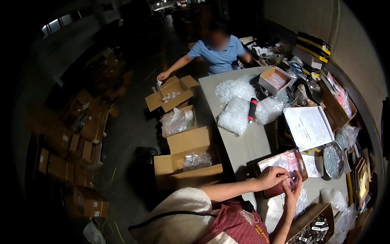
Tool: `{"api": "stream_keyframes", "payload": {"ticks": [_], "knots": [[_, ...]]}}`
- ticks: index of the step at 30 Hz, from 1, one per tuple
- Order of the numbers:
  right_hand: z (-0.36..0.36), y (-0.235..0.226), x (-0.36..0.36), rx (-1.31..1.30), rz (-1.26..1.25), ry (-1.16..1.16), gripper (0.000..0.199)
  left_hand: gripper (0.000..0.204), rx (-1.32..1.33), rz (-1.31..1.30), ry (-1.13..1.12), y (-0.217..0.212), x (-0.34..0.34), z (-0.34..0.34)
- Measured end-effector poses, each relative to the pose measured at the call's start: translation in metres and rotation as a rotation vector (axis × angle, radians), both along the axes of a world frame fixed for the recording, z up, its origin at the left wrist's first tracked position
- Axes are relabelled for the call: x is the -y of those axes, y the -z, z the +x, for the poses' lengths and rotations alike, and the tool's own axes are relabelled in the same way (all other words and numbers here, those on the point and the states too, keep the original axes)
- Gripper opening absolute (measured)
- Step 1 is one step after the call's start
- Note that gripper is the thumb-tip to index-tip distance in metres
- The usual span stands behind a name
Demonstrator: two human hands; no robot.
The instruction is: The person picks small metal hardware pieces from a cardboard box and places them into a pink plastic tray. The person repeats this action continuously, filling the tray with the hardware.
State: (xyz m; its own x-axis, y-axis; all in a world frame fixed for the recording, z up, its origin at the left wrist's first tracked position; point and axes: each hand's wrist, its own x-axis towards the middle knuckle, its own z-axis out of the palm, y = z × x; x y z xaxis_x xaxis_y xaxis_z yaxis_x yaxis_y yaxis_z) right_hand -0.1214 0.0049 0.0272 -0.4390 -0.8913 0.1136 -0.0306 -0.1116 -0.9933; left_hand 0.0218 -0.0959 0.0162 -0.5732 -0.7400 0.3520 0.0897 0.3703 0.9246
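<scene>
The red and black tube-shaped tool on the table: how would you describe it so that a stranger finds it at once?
Start at the long grey table. Midway along it lie two clear plastic bags of small white parts. The red and black tube-shaped tool lies between them, the only coloured thing among them.

Both hands (pixel 284 181) at a small clear bag (pixel 291 180)

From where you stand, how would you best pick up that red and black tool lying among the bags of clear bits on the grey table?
Probably by the red handle, the half nearer the wearer. The tool lies flat, lengthwise away from us, wedged between two clear bags, so the sides are crowded. Come from above and pinch across its narrow width. Both hands are busy at a small clear piece.
</scene>
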Motion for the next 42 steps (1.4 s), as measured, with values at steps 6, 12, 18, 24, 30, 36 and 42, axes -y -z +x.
{"api": "stream_keyframes", "payload": {"ticks": [6, 12, 18, 24, 30, 36, 42], "knots": [[-0.016, 0.003, 0.0, 0.055, -0.174, 0.19, 0.013, 0.02, -0.02, 0.232, 0.025, 0.004, 0.004, 0.006], [-0.019, -0.027, -0.017, -0.681, -0.072, 0.137, 0.042, 0.061, 0.118, -0.161, -0.077, 0.004, -0.003, 0.009], [0.004, -0.033, -0.024, -0.609, -0.107, 0.139, 0.048, 0.027, 0.017, -0.126, 0.055, -0.019, -0.008, 0.001], [-0.008, -0.04, -0.042, -0.495, 0.043, 0.145, 0.044, 0.016, 0.012, -0.332, 0.002, -0.028, -0.018, 0.004], [-0.006, -0.038, -0.051, -0.316, 0.119, -0.015, 0.048, 0.012, -0.035, -0.253, 0.083, -0.037, -0.021, -0.001], [0.008, -0.039, -0.069, 0.156, 0.186, -0.11, 0.046, 0.026, 0.161, -0.092, 0.089, -0.045, -0.018, 0.006], [-0.007, -0.006, -0.082, -0.474, 0.1, 0.11, 0.05, 0.028, 0.061, -0.204, 0.176, -0.025, -0.028, 0.002]]}}
